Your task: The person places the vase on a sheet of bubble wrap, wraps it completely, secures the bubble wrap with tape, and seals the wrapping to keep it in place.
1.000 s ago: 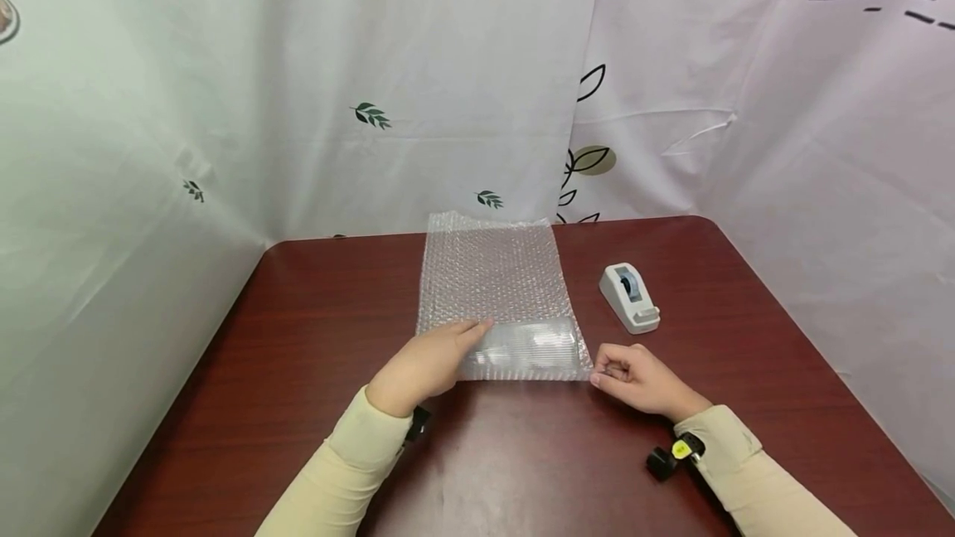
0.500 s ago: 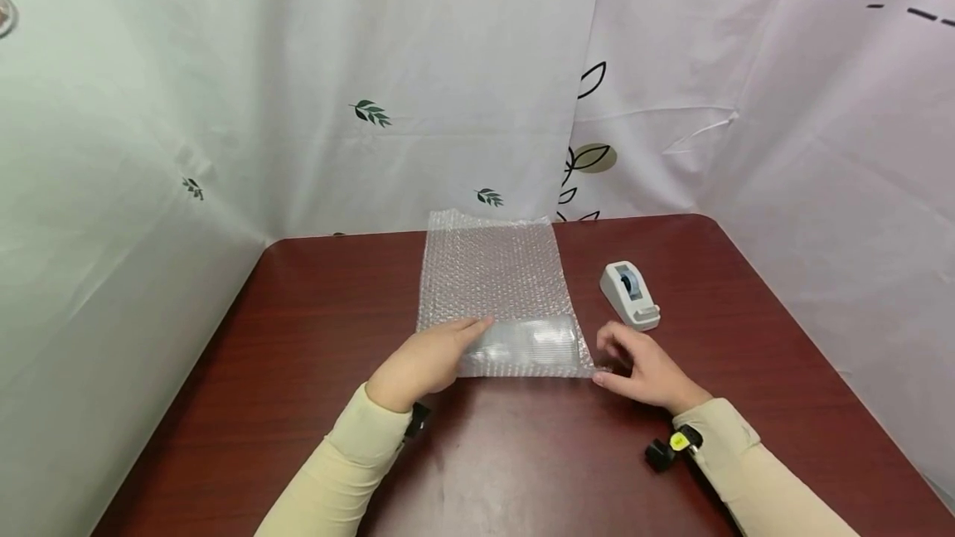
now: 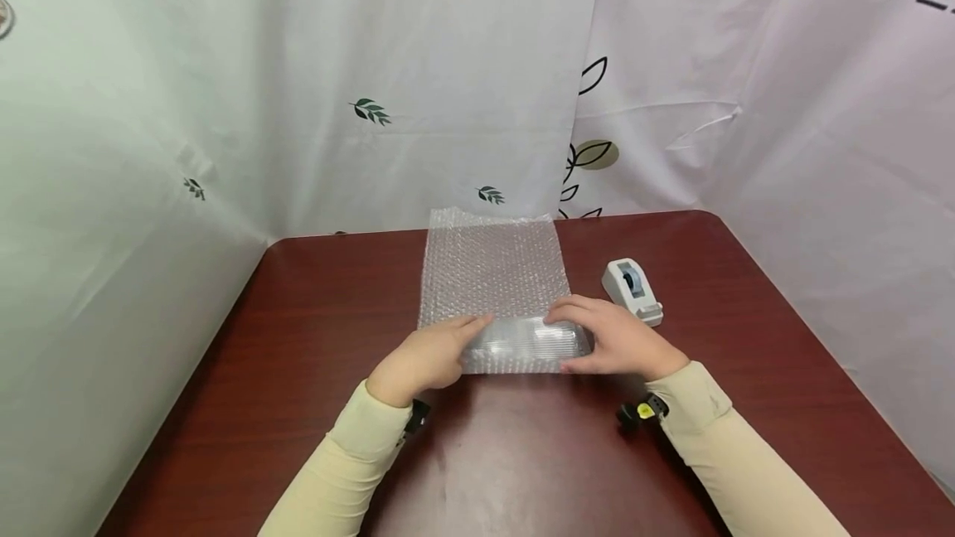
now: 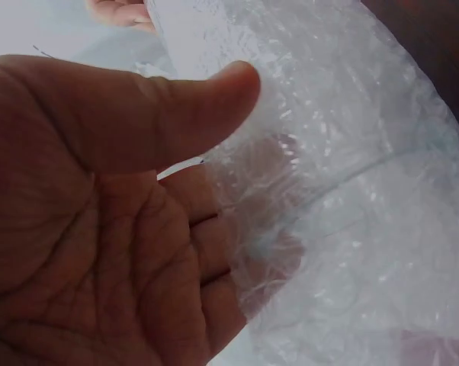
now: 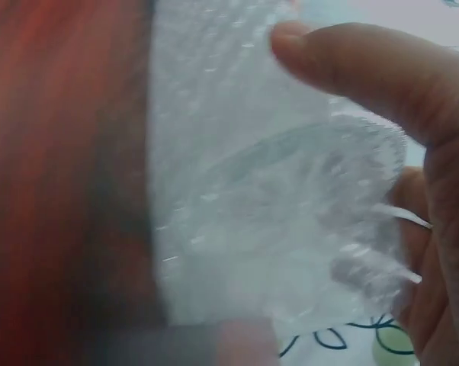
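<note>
A sheet of clear bubble wrap (image 3: 492, 268) lies lengthwise on the table, its near end folded up over a clear ribbed cylinder (image 3: 522, 340). My left hand (image 3: 427, 359) holds the left end of this bundle, thumb and fingers on either side. In the left wrist view the fingers show through the bubble wrap (image 4: 367, 198). At the right end my right hand (image 3: 608, 338) grips the bundle, fingers over the top and thumb at the near edge. A rounded rim shows through the wrap in the right wrist view, beside the right thumb (image 5: 359, 61).
Behind the right hand stands a white tape dispenser (image 3: 632, 292) with a roll of bluish tape. The dark red table (image 3: 328, 288) is bordered at the back and sides by a white patterned curtain (image 3: 448, 65).
My right hand has let go of the wrap's near right corner and moved left onto the cylinder's right end. The left hand has stayed in place.
</note>
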Motion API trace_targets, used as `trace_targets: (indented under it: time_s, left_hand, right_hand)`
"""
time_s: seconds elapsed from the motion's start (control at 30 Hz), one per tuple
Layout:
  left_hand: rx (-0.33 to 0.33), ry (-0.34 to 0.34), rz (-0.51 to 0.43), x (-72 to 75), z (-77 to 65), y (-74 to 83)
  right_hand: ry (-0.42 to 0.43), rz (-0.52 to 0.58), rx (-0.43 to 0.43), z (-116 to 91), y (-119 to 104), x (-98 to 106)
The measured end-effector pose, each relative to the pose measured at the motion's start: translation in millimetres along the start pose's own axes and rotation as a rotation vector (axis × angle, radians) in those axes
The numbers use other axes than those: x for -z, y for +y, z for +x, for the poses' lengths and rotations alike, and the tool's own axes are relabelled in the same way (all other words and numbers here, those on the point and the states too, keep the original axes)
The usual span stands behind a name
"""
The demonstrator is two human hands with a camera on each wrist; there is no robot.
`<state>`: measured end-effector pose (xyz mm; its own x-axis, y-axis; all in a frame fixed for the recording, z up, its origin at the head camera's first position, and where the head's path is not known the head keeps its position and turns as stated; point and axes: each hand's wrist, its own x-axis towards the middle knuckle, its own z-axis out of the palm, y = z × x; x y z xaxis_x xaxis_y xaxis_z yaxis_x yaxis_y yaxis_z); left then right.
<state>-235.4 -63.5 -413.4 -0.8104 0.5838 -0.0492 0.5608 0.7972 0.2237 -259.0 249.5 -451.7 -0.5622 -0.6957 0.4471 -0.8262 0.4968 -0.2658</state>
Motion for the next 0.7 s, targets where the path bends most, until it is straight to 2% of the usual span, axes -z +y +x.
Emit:
trace_targets:
  time_s: [0.23, 0.33, 0.43, 0.6, 0.7]
  left_hand:
    - [0.016, -0.007, -0.013, 2.4, 1.8, 1.6]
    - [0.029, 0.020, 0.029, 1.5, 0.1, 5.5]
    - [0.010, 0.082, 0.136, -1.9, -1.7, 12.1]
    - [-0.036, 0.247, 0.358, -9.4, -2.5, 21.7]
    - [-0.025, 0.307, 0.418, -10.5, -2.7, 25.1]
  right_hand:
    - [0.016, 0.012, 0.001, 6.2, 3.0, -0.8]
    - [0.037, 0.022, 0.005, 7.3, 6.0, -3.3]
    - [0.052, 0.040, -0.002, 7.7, 8.5, -4.8]
    - [0.047, 0.079, -0.054, 7.2, 10.2, -4.6]
    - [0.027, 0.100, -0.100, 8.6, 10.0, -4.6]
